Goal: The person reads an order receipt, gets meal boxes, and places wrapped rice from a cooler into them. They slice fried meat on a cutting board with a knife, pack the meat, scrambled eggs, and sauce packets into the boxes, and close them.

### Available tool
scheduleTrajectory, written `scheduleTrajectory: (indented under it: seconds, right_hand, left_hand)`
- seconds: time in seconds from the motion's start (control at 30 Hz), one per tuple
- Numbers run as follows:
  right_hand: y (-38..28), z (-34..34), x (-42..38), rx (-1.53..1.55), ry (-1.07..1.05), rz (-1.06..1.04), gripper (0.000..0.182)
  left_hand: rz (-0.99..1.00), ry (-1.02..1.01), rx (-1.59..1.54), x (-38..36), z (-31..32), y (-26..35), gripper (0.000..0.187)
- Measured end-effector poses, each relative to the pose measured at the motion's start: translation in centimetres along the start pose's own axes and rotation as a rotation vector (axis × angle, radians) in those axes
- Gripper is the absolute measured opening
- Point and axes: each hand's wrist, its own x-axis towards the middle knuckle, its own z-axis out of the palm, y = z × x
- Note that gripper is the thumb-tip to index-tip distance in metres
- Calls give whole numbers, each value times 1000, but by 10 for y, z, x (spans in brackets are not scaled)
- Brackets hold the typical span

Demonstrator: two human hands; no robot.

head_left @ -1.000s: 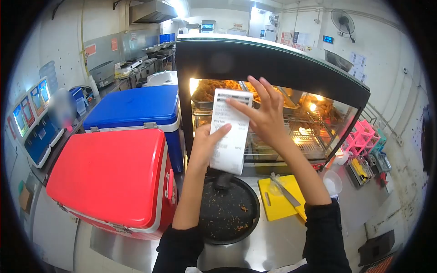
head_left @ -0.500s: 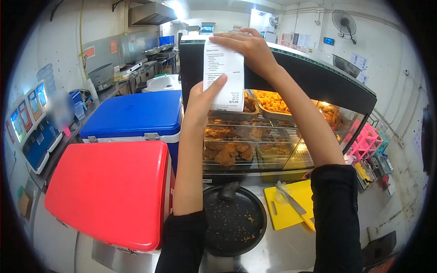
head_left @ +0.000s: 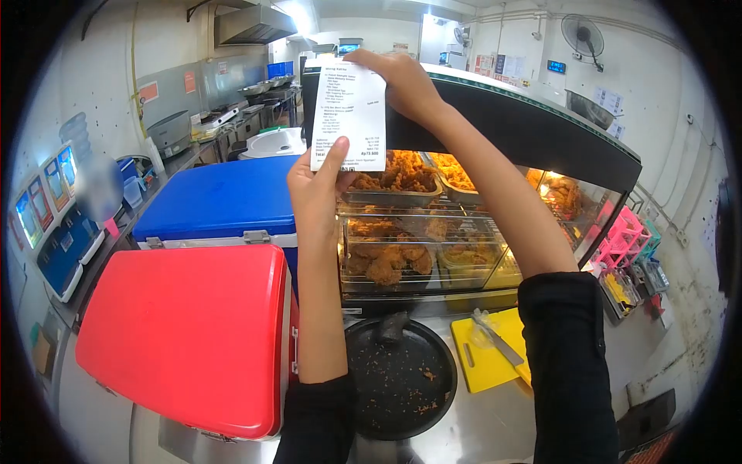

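A white printed receipt [head_left: 352,116] is held upright in front of the glass food warmer [head_left: 495,294]. My left hand [head_left: 315,189] pinches its lower edge, thumb across the front and fingers behind. At the top right corner, my right hand [head_left: 408,83] grips the paper, its fingers along the upper edge and partly hidden. Fried chicken pieces [head_left: 386,264] lie on the warmer's lower shelf, with metal trays of fried food [head_left: 398,174] above them.
Left of my arms stand a red cooler box [head_left: 182,332] and a blue cooler box [head_left: 224,193]. Below the warmer lie a round black tray [head_left: 386,417] with crumbs, a yellow cutting board [head_left: 483,375] and a knife [head_left: 504,346]. Pink baskets [head_left: 622,240] stand at right.
Both hands have moved left with the receipt, which now faces me more squarely. The right hand's fingers have shifted along the paper's top, baring more of the print.
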Motion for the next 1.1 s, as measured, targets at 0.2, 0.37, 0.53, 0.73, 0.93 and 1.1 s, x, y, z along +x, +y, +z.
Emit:
scheduleTrajectory:
  seconds: [0.2, 0.37, 0.53, 0.73, 0.93, 1.1]
  right_hand:
    - [3, 4, -5, -327, 73, -127, 28]
    - [5, -15, -5, -383, -42, -218, 21]
    - [-9, -12, -6, -523, -8, -95, 15]
    - [-9, -20, -3, -494, -48, -191, 11]
    - [-17, -10, -26, -405, 14, -90, 37]
    - [-2, -32, -30, -272, -52, -127, 39]
  left_hand:
    - [-138, 14, 41, 16, -11, -11, 26]
    - [-82, 52, -25, 16, -10, -20, 25]
    - [-71, 60, -53, 13, 4, -15, 23]
    - [42, 259, -100, 20, 0, -17, 22]
    - [67, 137, -60, 26, 5, -26, 23]
    - [16, 143, 56, 30, -3, -41, 21]
